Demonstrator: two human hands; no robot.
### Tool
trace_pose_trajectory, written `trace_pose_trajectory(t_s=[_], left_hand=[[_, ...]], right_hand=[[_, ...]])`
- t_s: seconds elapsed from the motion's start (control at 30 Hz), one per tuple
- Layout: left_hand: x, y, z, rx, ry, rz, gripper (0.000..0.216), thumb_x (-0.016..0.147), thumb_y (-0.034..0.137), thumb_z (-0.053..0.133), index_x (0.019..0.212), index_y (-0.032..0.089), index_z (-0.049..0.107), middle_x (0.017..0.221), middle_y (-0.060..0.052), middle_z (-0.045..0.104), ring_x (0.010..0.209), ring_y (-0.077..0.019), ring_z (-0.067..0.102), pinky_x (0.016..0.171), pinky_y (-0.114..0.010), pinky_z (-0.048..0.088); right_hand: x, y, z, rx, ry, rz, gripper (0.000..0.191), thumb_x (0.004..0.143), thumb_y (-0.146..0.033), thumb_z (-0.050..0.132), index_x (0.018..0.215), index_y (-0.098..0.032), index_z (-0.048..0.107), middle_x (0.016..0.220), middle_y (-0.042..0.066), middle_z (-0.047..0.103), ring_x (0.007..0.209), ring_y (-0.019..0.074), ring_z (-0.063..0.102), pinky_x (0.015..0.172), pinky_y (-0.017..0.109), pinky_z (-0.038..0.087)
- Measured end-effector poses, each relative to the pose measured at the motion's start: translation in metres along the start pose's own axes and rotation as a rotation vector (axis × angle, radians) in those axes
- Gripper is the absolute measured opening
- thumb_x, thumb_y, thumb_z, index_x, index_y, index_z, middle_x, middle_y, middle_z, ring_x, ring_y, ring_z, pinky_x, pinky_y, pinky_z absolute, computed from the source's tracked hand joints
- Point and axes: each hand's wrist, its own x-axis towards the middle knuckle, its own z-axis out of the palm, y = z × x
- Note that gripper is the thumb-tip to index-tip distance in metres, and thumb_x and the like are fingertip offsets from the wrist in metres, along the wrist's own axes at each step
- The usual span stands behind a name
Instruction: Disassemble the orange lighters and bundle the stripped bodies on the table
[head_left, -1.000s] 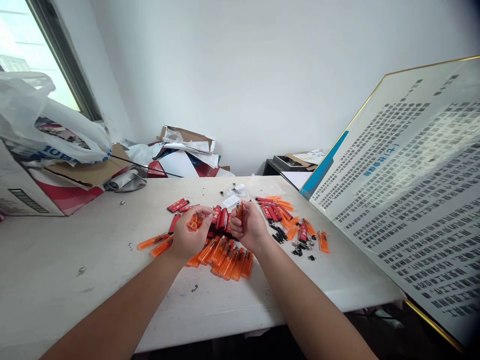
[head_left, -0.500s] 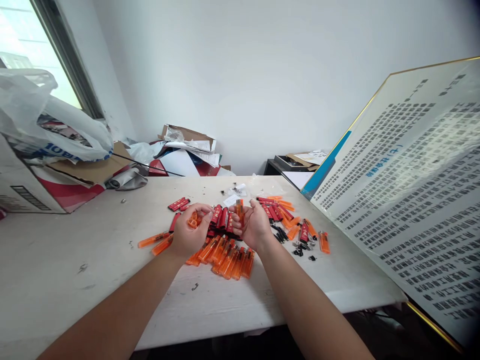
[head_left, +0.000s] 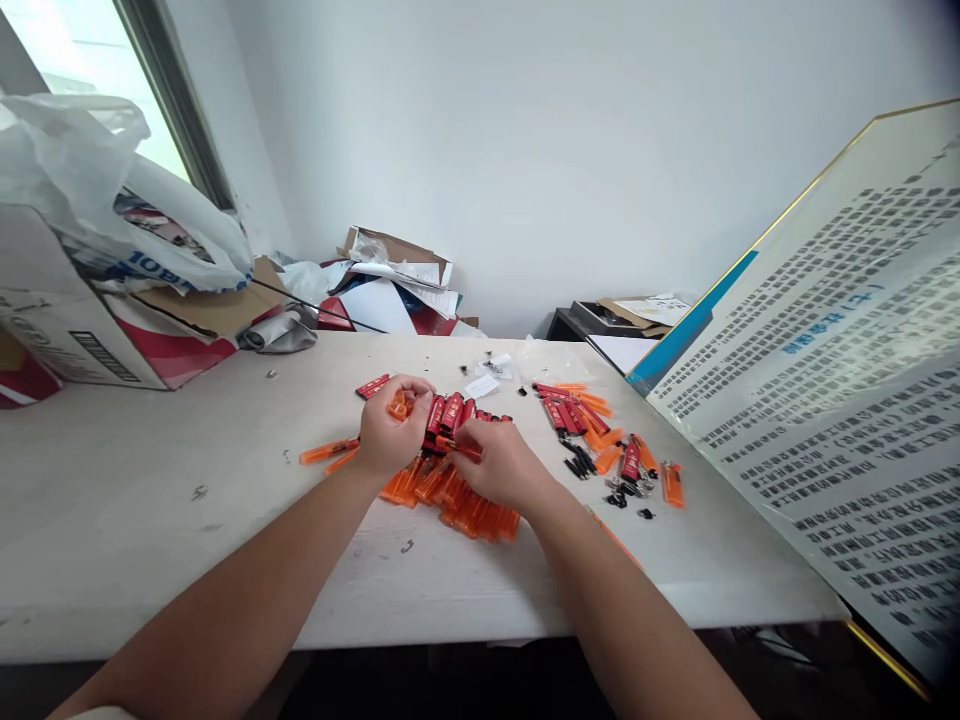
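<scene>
My left hand [head_left: 394, 425] is curled closed around small orange plastic pieces [head_left: 400, 405], which show between its fingers and thumb. My right hand [head_left: 495, 460] is turned palm down, its fingers pinched on an orange lighter [head_left: 459, 448] that points toward my left hand. Just behind and between the hands lie several red lighters [head_left: 452, 411] with pale print. Below them, a fan of clear orange lighters [head_left: 480, 515] spreads over the table, partly covered by my right hand. Farther left, loose orange lighters [head_left: 328, 452] lie beside my left wrist.
On the right of the white table [head_left: 262, 540] are more red lighters [head_left: 566, 415], black parts [head_left: 579, 462] and small metal pieces [head_left: 637, 485]. A large printed board [head_left: 810, 400] leans along the right edge. A carton [head_left: 90, 340] and plastic bag [head_left: 180, 240] stand at left.
My right hand has rolled from palm up to palm down, bringing the orange lighter down and left toward my left hand. My left hand keeps its hold. The view has shifted slightly.
</scene>
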Motion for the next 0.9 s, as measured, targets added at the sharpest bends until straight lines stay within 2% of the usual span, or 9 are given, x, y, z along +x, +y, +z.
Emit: trace_pose_trajectory(t_s=[0.2, 0.37, 0.53, 0.77, 0.9], left_hand=[[0.000, -0.003, 0.000, 0.062, -0.014, 0.025, 0.002, 0.081, 0.023, 0.058, 0.081, 0.021, 0.058, 0.086, -0.003, 0.067, 0.085, -0.0177, 0.064, 0.083, -0.032, 0.050], [-0.002, -0.003, 0.003, 0.098, -0.007, 0.037, 0.002, 0.080, 0.020, 0.057, 0.080, 0.021, 0.059, 0.084, -0.002, 0.067, 0.084, -0.0178, 0.063, 0.081, -0.032, 0.050], [-0.002, -0.003, 0.004, 0.049, 0.019, -0.035, 0.003, 0.080, 0.023, 0.059, 0.080, 0.021, 0.059, 0.085, -0.002, 0.067, 0.082, -0.0173, 0.063, 0.079, -0.031, 0.050], [0.000, -0.001, 0.007, -0.149, 0.121, -0.242, 0.019, 0.080, 0.034, 0.066, 0.081, 0.020, 0.054, 0.067, 0.001, 0.059, 0.059, -0.0116, 0.057, 0.061, -0.025, 0.048], [0.002, -0.001, 0.011, -0.398, 0.205, -0.350, 0.028, 0.077, 0.038, 0.070, 0.080, 0.021, 0.048, 0.058, 0.004, 0.055, 0.051, -0.0110, 0.055, 0.053, -0.023, 0.046]], right_hand=[[0.001, -0.003, 0.025, -0.176, -0.001, -0.075, 0.008, 0.080, -0.015, 0.055, 0.074, -0.015, 0.060, 0.083, 0.007, 0.054, 0.070, 0.0131, 0.047, 0.061, 0.025, 0.034], [-0.002, -0.011, 0.039, -0.214, -0.095, -0.125, 0.014, 0.085, -0.021, 0.054, 0.086, -0.014, 0.066, 0.097, 0.009, 0.053, 0.070, 0.0122, 0.047, 0.063, 0.026, 0.036], [-0.002, -0.017, 0.035, -0.081, -0.161, -0.115, 0.026, 0.079, -0.036, 0.067, 0.096, -0.016, 0.069, 0.096, 0.009, 0.054, 0.076, 0.0145, 0.051, 0.069, 0.028, 0.041], [0.002, -0.014, 0.028, 0.076, -0.064, -0.031, 0.021, 0.077, -0.034, 0.069, 0.073, -0.014, 0.064, 0.082, 0.004, 0.055, 0.068, 0.0103, 0.049, 0.064, 0.025, 0.040], [0.003, -0.015, 0.025, 0.434, -0.133, 0.186, 0.033, 0.079, -0.048, 0.064, 0.072, -0.015, 0.062, 0.062, 0.000, 0.057, 0.053, 0.0083, 0.048, 0.050, 0.022, 0.036]])
